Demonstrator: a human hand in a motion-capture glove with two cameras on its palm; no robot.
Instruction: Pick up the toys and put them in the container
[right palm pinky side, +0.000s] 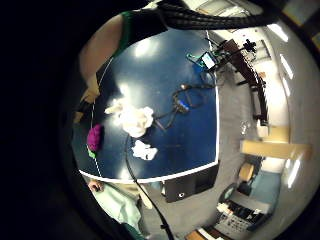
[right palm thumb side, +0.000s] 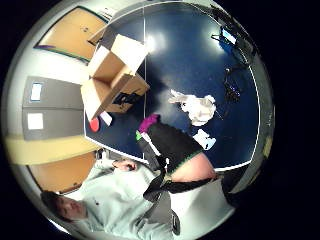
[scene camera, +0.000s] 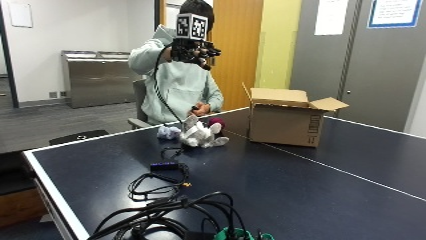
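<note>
From the outside view, the person sits at the far edge of the dark blue counter (scene camera: 279, 185) with the gloved right hand (scene camera: 190, 50) raised high in front of the head, well above everything on the counter. Whether its fingers are apart or curled I cannot tell; nothing shows in them. The toys sit well below it near that far edge: a white plush (scene camera: 200, 135), a small pale one (scene camera: 166, 132) just beside it, and a purple one (scene camera: 216, 121) behind. The open box (scene camera: 283, 122) stands to the side of them, flaps up, with bare counter between. Black cables (scene camera: 163, 200) sprawl across the near end.

In the little finger side palm view, the white plush (right palm pinky side: 132, 119), the pale one (right palm pinky side: 144, 150) and the purple one (right palm pinky side: 94, 137) lie far off, close to the counter's white-lined edge.

In the thumb side palm view, the box (right palm thumb side: 112, 75) stands open by the centre line, apart from the white plush (right palm thumb side: 197, 107); the purple toy (right palm thumb side: 149, 121) peeks out beside a dark sleeve.
</note>
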